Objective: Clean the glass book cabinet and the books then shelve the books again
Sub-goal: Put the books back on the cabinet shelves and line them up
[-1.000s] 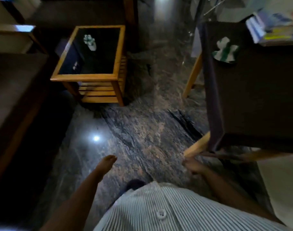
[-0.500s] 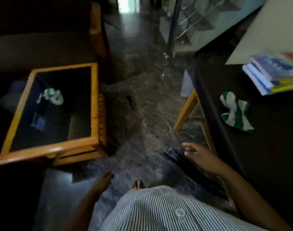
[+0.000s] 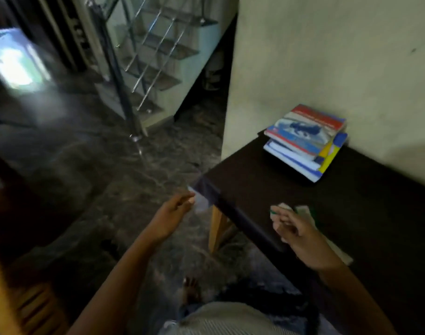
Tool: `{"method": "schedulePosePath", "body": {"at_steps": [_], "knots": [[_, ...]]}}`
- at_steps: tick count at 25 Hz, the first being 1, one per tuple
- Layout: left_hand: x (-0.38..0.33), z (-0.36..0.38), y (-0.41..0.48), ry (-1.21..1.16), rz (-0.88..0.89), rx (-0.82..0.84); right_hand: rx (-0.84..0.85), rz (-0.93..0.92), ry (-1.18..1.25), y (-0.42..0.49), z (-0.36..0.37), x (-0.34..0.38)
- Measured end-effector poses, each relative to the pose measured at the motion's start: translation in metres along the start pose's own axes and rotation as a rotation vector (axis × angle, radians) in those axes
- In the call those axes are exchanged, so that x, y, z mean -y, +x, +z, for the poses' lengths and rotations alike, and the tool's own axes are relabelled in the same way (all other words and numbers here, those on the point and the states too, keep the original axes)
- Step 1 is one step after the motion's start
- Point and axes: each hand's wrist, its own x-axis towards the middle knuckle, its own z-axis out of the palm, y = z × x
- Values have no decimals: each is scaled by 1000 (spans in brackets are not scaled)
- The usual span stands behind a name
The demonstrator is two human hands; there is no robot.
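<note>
Lower right, the right hand (image 3: 295, 229) curled over the cloth (image 3: 304, 210) on the tabletop (image 3: 255, 180); whether it gripped was unclear. The left hand (image 3: 172, 213) hung open. A hasty snatch might have dropped the cloth off the edge.

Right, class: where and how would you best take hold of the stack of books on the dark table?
Probably take the stack of books by its near long edge, fingers under the bottom book, thumb on top. It lies flat with the wall close behind, so come from the open side of the table.
</note>
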Motion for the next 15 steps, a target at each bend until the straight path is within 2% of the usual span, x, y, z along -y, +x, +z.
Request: {"method": "schedulePosePath", "body": {"at_steps": [3, 5, 7, 9, 12, 15], "knots": [[-20, -14, 80, 26, 48, 123, -200, -109, 24, 88, 8, 41], [-28, -21, 128, 41, 80, 191, -401, -199, -124, 146, 6, 66], [-32, -26, 166, 41, 43, 273, -648, -176, -297, 198, -1, 76], [-34, -27, 198, 90, 80, 358, -749, 8, -441, 238, -5, 71], [-47, -18, 260, 172, 174, 548, -751, 330, -595, 282, 5, 48], [-75, -10, 314, 199, 215, 754, -807, 465, -747, 299, 24, 32]]}}
